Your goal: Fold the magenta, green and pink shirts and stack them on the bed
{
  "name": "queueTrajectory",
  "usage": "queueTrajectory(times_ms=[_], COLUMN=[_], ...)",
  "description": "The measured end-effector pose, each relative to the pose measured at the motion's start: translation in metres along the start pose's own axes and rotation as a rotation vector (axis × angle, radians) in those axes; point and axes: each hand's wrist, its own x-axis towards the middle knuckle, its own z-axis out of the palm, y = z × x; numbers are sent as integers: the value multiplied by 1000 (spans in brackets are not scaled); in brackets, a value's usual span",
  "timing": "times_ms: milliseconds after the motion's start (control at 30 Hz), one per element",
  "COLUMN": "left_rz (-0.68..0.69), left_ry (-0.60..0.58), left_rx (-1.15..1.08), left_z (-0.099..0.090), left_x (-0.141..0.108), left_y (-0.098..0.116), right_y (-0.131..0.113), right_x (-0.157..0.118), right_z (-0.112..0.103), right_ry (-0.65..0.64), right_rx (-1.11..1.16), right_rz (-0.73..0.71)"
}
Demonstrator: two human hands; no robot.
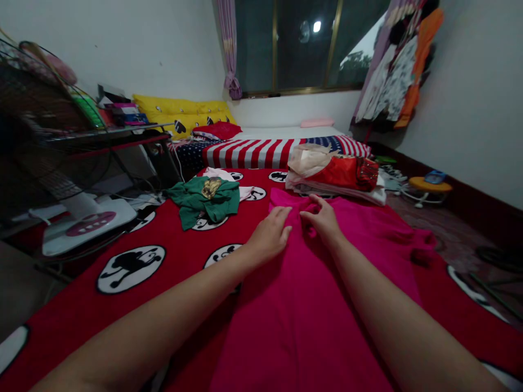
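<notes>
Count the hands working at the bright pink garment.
2. The left hand is near the top of the bright pink garment, left of its collar area; the right hand is just across, to the right. Neither is hidden.

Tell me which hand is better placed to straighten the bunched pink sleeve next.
Right, I'd say. The right hand is near the top of the pink garment, nearer the bunched sleeve; the left hand is farther off and would probably have to reach across.

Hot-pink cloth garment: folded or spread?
Spread, right side at least: the garment lies flat over red patterned bedding, right sleeve out.
</notes>
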Motion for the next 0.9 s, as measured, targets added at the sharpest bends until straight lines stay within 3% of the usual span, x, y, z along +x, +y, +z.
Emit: queueTrajectory(times_ms=[133,233,533,700,767,900], left_rz=[-37,6,13,20,21,19], left_ry=[-164,-212,-131,-98,-87,-83], left_rx=[214,315,350,327,314,307], left_z=[35,41,47,51,51,52], left_x=[15,10,7,6,6,5], left_y=[-28,-29,-30,-31,-32,-32], right_y=[0,-1,-10,-16,-16,-12], right_x=[0,-1,-13,1,17,49], right_z=[-6,-12,-26,-40,-37,-17], right_ry=[62,37,-111,46,-23,-210], right_rx=[-137,-343,-842,-853,-856,-995], right_rz=[53,105,3,-177,-177,-14])
